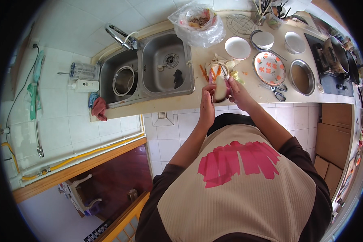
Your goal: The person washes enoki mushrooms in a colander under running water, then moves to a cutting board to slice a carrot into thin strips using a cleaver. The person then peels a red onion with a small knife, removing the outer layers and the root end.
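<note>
Over the counter's front edge, my left hand (207,101) grips a partly peeled vegetable (220,87) with pale flesh and a dark lower end, possibly an eggplant. My right hand (241,95) is closed against its other side. A pale looped tool (225,70), which looks like a peeler, sticks up from beside the right thumb; the fingers hide its lower part. Just behind the hands lies a heap of pale peelings (219,60). Orange peel strips (203,73) lie at its left, and a light green vegetable scrap (237,77) at its right.
A double steel sink (189,87) stands to the left, with a steel pot (115,80) in one basin. Behind is a plastic bag of scraps (199,33). Rightward are a white bowl (237,48), a patterned plate (269,69), scissors (279,93), a steel basin (301,77) and a gas hob (335,83).
</note>
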{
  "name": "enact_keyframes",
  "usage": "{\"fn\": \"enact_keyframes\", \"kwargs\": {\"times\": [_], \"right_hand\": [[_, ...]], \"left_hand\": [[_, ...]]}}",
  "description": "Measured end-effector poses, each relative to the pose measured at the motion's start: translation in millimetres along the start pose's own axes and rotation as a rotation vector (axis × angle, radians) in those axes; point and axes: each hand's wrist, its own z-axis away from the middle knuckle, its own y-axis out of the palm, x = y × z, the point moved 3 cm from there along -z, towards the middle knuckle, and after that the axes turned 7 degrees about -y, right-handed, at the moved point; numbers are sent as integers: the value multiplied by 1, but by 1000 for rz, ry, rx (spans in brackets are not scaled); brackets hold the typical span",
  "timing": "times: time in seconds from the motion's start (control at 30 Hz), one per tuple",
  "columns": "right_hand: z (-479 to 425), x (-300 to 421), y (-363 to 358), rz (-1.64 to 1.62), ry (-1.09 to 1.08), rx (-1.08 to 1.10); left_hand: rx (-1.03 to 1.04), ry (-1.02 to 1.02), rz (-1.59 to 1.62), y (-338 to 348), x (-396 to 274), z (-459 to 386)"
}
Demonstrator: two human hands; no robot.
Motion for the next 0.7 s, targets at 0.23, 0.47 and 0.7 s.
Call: {"fn": "enact_keyframes", "kwargs": {"times": [0.23, 0.47, 0.7], "right_hand": [[6, 25, 19, 268, -410, 182], [12, 35, 14, 747, -441, 181], [43, 63, 26, 1112, -643, -10]], "left_hand": [[-23, -569, 459, 20, -4, 0], [73, -825, 604, 5, 3, -6], [-60, -675, 638, -6, -2, -19]]}}
